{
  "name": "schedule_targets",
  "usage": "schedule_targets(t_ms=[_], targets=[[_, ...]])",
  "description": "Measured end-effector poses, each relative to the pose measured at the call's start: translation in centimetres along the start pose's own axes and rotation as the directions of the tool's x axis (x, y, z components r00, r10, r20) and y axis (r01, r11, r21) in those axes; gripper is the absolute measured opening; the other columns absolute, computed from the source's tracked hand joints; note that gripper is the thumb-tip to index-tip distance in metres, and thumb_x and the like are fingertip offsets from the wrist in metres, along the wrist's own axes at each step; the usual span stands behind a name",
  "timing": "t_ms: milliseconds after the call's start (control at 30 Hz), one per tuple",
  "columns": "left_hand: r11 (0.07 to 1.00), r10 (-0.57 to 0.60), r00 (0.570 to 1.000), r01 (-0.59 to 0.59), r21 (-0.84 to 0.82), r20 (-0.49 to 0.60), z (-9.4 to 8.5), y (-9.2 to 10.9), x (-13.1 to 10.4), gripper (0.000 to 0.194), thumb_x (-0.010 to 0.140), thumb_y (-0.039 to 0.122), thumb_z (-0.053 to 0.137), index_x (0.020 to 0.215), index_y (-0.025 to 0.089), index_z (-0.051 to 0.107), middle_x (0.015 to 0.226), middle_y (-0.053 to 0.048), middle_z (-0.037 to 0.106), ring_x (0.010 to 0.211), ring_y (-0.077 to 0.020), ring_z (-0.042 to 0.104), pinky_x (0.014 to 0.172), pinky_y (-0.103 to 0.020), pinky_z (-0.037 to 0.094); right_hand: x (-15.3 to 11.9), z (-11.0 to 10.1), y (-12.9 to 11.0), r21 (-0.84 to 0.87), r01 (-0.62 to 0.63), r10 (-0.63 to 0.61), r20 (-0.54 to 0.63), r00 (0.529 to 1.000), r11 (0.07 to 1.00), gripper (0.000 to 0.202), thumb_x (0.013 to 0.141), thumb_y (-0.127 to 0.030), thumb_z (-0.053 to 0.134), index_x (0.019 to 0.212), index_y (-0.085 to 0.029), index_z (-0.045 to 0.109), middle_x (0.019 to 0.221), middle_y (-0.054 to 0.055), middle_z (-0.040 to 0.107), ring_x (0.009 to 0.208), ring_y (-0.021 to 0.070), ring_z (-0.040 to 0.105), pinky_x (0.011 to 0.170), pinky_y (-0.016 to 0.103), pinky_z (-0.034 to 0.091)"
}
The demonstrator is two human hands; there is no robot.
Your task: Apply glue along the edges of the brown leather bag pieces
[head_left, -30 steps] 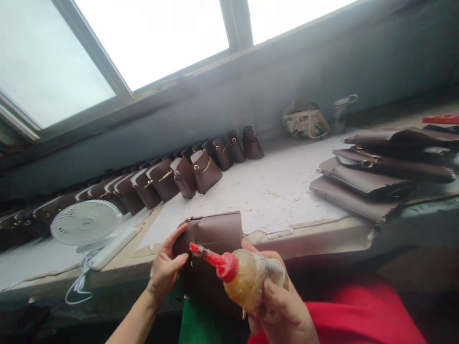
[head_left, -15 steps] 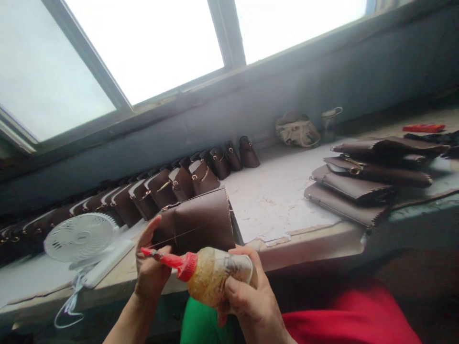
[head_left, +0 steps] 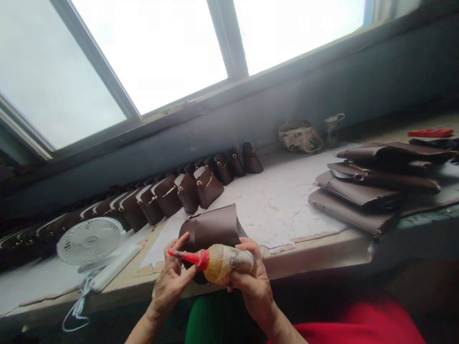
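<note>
A brown leather-like bag piece (head_left: 215, 227) is tilted at the bench's front edge. My left hand (head_left: 170, 277) grips its left end, the fingers on the outer face and the thumb low near the nozzle. In my right hand (head_left: 256, 284) is a squeeze glue bottle (head_left: 224, 263), lying nearly level in front of the bag. Its red nozzle points left, across my left fingers. Dried yellowish glue coats the bottle's shoulder. The bottle hides the bag's lower part, and I cannot tell whether the nozzle tip touches anything.
Rows of similar brown bags (head_left: 165, 196) stand along the wall. A white fan (head_left: 91, 241) with a cable sits on the left. Flat brown bags (head_left: 358, 205) are piled at right, beyond white paper (head_left: 276, 210). A cloth bundle (head_left: 300, 136), a jar (head_left: 332, 129) and a red box (head_left: 430, 133) lie farther back.
My left hand has shifted right and closed more around the bag's end. The bag sits lower and farther right in view. The bottle has turned closer to level. The camera view has shifted slightly.
</note>
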State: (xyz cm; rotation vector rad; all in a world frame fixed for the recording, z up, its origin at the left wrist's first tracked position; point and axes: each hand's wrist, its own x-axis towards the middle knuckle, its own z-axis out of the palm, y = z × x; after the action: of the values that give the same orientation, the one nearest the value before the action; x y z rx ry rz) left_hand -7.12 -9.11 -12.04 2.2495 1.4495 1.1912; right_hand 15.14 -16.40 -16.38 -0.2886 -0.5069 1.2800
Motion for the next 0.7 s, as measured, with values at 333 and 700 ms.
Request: schedule_targets(t_ms=[333,700], targets=[[0.798,0.312,0.823,-0.498,0.34,0.475,-3.2,3.7,7.4,0.139,0.068,0.05,0.093,0.175,0.024,0.009,0.175,-0.025,0.034,0.16,-0.0493,0.038,0.128,-0.067,0.04,-0.2,-1.0,2.1,-0.02,-0.008,0.01,0.094,0.996,1.0,0.052,0.065,-0.04,0.1,0.109,-0.035,0.074,0.131,-0.004,0.051,0.063,0.0067,0.064,0.045,0.02,0.047],[0.931,-0.041,0.802,-0.186,0.315,0.596,-2.5,6.5,7.6,0.116,0.075,0.05,0.083,0.173,0.018,0.028,0.169,-0.02,0.048,0.152,-0.0416,0.054,0.127,-0.056,0.045,0.5,-1.0,1.9,-0.025,-0.002,0.004,0.064,0.998,1.0,0.051,0.063,-0.035,0.099,0.107,-0.031,0.072,0.129,-0.001,0.055,0.065,0.0079,0.061,0.045,0.02,0.048]])
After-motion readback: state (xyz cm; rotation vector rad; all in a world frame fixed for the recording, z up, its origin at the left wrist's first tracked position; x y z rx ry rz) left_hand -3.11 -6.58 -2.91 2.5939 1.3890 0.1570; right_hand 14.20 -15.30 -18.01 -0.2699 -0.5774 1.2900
